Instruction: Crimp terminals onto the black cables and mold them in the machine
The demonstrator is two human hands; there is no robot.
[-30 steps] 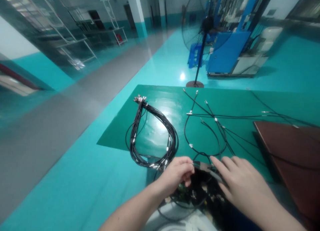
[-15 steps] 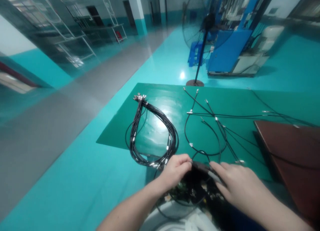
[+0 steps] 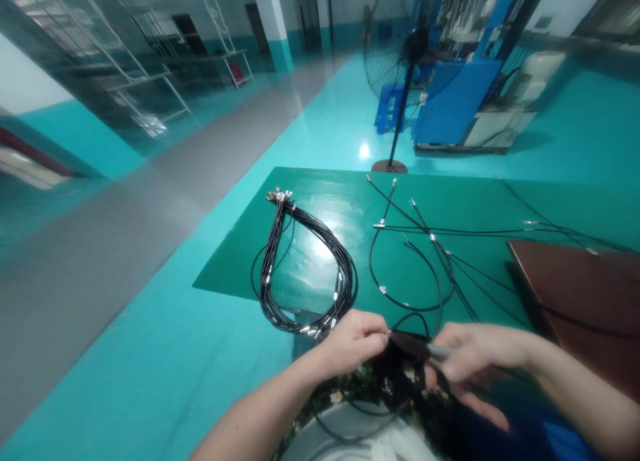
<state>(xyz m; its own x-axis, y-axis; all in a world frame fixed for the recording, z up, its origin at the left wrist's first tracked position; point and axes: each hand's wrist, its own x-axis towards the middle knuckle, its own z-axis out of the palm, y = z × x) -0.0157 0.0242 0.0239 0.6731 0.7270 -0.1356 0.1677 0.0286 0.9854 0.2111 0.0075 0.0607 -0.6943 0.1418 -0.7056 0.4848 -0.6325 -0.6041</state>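
While both hands sit at the bottom middle of the frame, they've got one black cable (image 3: 406,344) stretched short between them. The left hand (image 3: 356,341) is curled shut with the fingertips pinching the cable's left end. The right hand (image 3: 467,358) is closed narrow around the other end, where a silvery metal tip (image 3: 436,350) pokes out of the fingers. So the cable is up off the surface, just past the near edge of the green mat (image 3: 345,201).

Right under the hands there's a dark tangle of more cables (image 3: 385,391), too blurry to make out much.

Up and left of the left hand, a thick looped bundle of black cables (image 3: 280,261) lies on the mat, its lower loop hanging over the mat's near edge, close to the left hand's knuckles. A few loose cables (image 3: 425,248) with metal ends are spread across the middle right of the mat. A brown board (image 3: 575,294) sits at the right edge. A standing fan (image 3: 403,61) and a blue machine (image 3: 455,94) are at the top right.
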